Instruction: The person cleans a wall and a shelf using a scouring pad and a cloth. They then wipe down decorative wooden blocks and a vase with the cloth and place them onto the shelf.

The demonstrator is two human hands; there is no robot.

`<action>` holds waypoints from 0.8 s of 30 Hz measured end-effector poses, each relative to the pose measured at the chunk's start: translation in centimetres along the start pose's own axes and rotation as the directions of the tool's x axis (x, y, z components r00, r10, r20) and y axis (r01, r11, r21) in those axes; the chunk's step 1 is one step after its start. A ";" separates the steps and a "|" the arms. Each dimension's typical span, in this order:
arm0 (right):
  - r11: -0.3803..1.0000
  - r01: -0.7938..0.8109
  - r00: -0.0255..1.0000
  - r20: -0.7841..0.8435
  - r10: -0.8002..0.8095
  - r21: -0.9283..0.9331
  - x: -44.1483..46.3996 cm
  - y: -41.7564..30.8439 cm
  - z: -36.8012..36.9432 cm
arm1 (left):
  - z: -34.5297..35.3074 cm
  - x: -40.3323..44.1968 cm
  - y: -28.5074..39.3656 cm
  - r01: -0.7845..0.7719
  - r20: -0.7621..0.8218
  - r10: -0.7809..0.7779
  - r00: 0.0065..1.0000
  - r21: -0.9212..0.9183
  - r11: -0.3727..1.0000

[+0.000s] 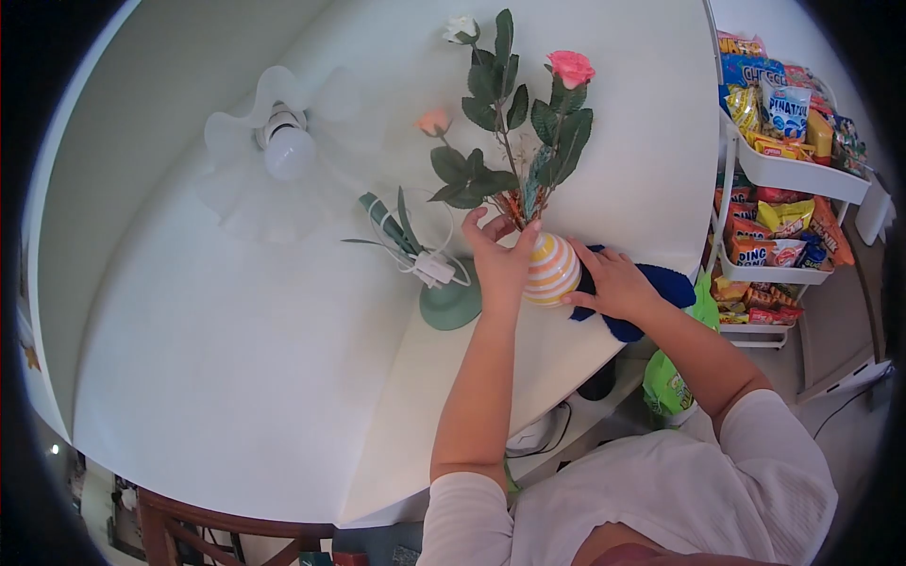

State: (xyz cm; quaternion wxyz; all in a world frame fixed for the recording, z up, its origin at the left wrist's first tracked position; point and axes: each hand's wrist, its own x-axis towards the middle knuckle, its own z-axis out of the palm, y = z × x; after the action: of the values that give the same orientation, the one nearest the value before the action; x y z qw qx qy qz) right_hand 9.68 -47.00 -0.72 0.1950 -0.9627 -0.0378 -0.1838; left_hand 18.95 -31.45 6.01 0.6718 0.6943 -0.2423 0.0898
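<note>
A striped yellow, orange and white vase (552, 270) leans on the white table, holding artificial roses: one pink (572, 69), one peach (434, 122) and one white (461, 29). The fingers of my left hand (497, 255) curl around the vase's neck, where the stems come out. On the vase's other side, my right hand (615, 283) grips part of a dark blue cloth (666, 286) against it. Left of my left hand is a green pot (451, 304), with leaves and a white cable (435, 268) by it.
A lamp with a petal-shaped shade (287, 151) is at the upper left of the table (217, 377). To the right stands a white tiered cart (802, 176) of snack packets. A green bag (666, 385) hangs below the table edge. A wooden chair (189, 514) is at the lower left.
</note>
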 end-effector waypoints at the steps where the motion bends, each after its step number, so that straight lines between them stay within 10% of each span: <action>1: 1.000 0.004 1.000 -0.009 -0.004 -0.005 0.0 0.1 0.2 | 0.1 -0.1 -0.2 -0.047 -0.033 0.048 0.998 0.039 0.998; 9: 1.000 0.015 0.999 -0.034 -0.016 -0.019 0.0 0.2 0.4 | 0.3 0.3 0.5 -0.449 -0.110 0.526 0.843 0.394 0.802; 24: 1.000 0.020 0.999 -0.033 -0.020 0.000 0.2 0.4 0.6 | 0.2 1.1 -0.2 -0.218 -0.131 0.232 0.964 0.116 0.969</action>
State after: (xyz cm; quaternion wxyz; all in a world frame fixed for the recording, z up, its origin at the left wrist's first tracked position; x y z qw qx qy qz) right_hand 10.11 -47.13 -1.28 0.1938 -0.9591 -0.0442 -0.2017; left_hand 19.98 -31.91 6.33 0.6371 0.6869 -0.2657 0.2274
